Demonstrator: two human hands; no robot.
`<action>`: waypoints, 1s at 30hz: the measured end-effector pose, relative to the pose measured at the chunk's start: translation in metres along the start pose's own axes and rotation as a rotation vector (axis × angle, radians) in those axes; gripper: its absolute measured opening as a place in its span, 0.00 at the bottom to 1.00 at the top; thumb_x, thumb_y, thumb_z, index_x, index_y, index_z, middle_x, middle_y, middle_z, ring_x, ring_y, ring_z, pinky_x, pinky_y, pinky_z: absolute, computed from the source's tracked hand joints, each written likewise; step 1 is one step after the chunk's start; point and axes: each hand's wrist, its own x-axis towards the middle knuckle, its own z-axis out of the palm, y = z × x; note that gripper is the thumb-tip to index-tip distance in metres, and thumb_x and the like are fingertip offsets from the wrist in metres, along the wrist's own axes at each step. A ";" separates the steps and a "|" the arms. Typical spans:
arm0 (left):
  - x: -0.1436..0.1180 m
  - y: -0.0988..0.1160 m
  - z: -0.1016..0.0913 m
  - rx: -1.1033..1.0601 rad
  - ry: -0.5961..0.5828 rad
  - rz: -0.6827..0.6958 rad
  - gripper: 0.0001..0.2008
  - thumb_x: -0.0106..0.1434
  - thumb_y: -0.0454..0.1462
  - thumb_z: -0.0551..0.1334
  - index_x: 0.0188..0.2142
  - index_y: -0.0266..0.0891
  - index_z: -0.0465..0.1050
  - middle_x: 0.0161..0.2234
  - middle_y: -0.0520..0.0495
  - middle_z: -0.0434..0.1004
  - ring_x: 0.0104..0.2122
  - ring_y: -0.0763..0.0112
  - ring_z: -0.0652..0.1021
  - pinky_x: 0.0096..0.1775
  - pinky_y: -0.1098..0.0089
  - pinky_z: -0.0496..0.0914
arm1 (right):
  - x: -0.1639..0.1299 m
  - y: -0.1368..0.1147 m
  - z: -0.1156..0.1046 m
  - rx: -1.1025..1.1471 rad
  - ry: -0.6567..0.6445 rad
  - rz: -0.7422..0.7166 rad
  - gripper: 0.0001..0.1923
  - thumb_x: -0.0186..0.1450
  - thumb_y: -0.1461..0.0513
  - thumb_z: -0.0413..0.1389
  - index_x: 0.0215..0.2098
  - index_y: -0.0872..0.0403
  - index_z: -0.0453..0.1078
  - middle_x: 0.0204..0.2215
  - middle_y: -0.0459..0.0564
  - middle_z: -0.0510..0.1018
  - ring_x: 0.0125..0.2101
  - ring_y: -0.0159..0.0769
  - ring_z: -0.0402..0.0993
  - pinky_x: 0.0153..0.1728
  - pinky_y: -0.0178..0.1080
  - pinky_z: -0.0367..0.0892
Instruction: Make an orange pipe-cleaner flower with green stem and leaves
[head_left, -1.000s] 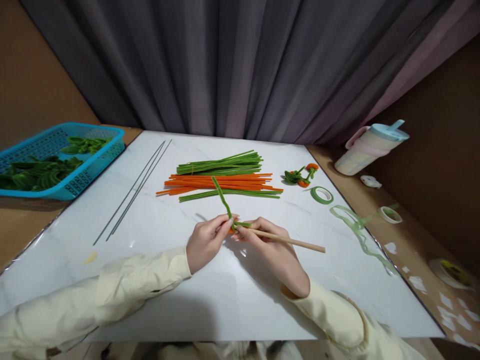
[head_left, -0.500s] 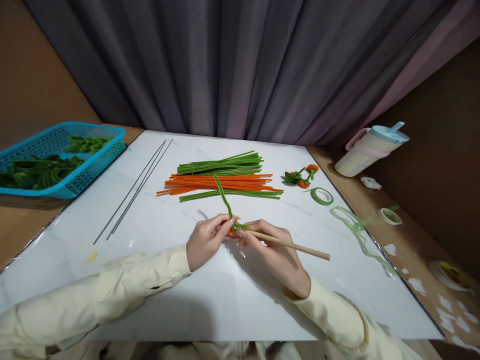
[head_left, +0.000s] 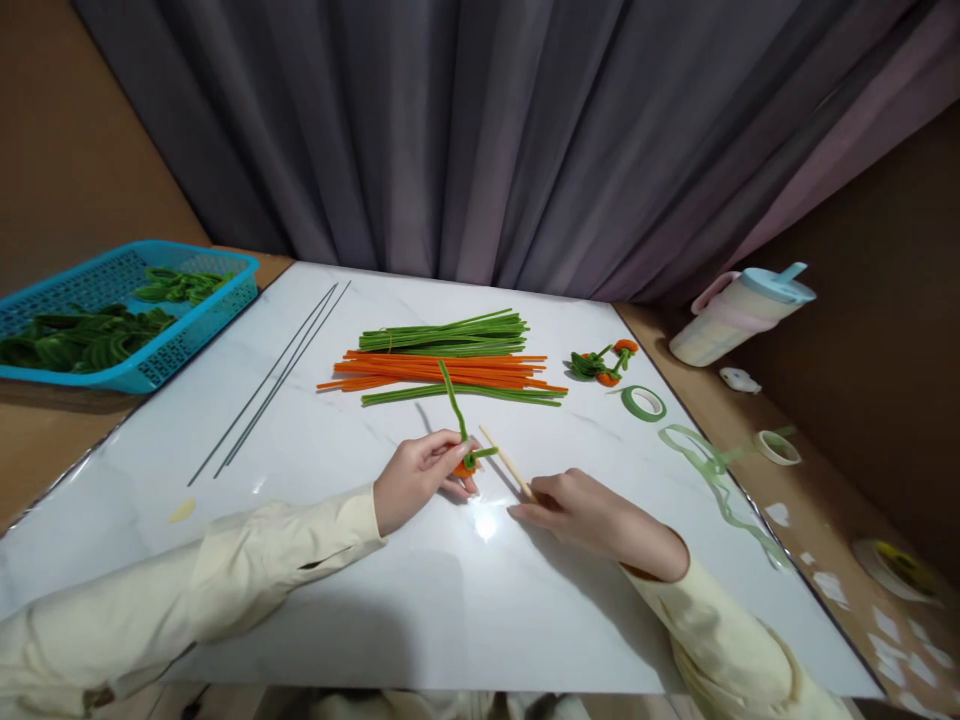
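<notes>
My left hand (head_left: 421, 475) pinches a small orange pipe-cleaner piece (head_left: 465, 468) with a green pipe cleaner (head_left: 454, 405) rising from it and a short green end pointing right. Apart from it, to the right, my right hand (head_left: 577, 515) is closed on a thin wooden stick (head_left: 506, 462), whose tip points up and left; the stick's other end is hidden in the hand. Beyond both hands lie a bundle of green pipe cleaners (head_left: 442, 335), a row of orange pipe cleaners (head_left: 442, 370) and a few more green pipe cleaners (head_left: 465, 396).
A blue basket (head_left: 187, 340) with green leaf pieces stands at left, near thin dark wires (head_left: 274, 385). On the right are finished orange-and-green pieces (head_left: 606, 362), green tape (head_left: 643, 403), a loose tape strip (head_left: 724, 490), a tumbler (head_left: 739, 315) and paper scraps (head_left: 889, 640).
My right hand has drawn back to the right with the stick, off the orange piece, and the stick now points up-left from it. The left hand still holds the piece.
</notes>
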 end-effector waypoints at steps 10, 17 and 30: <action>-0.003 -0.002 0.000 -0.007 -0.089 0.000 0.18 0.56 0.48 0.61 0.35 0.33 0.70 0.27 0.48 0.73 0.25 0.73 0.77 0.30 0.69 0.77 | 0.017 -0.038 -0.009 -0.066 0.134 -0.406 0.07 0.67 0.63 0.44 0.33 0.53 0.62 0.23 0.47 0.71 0.20 0.30 0.62 0.22 0.33 0.50; -0.002 -0.003 -0.001 -0.019 -0.105 -0.041 0.20 0.54 0.49 0.62 0.34 0.33 0.68 0.25 0.50 0.72 0.25 0.72 0.78 0.31 0.69 0.77 | 0.033 -0.048 -0.016 -0.131 0.085 -0.389 0.09 0.65 0.64 0.46 0.26 0.54 0.61 0.16 0.42 0.61 0.16 0.28 0.53 0.20 0.32 0.46; 0.001 0.005 -0.002 0.085 -0.005 0.022 0.16 0.59 0.46 0.58 0.35 0.33 0.68 0.27 0.47 0.73 0.17 0.79 0.71 0.14 0.80 0.63 | 0.012 -0.034 0.012 -0.162 0.090 -0.184 0.05 0.63 0.61 0.49 0.31 0.55 0.61 0.27 0.47 0.70 0.22 0.29 0.64 0.23 0.32 0.54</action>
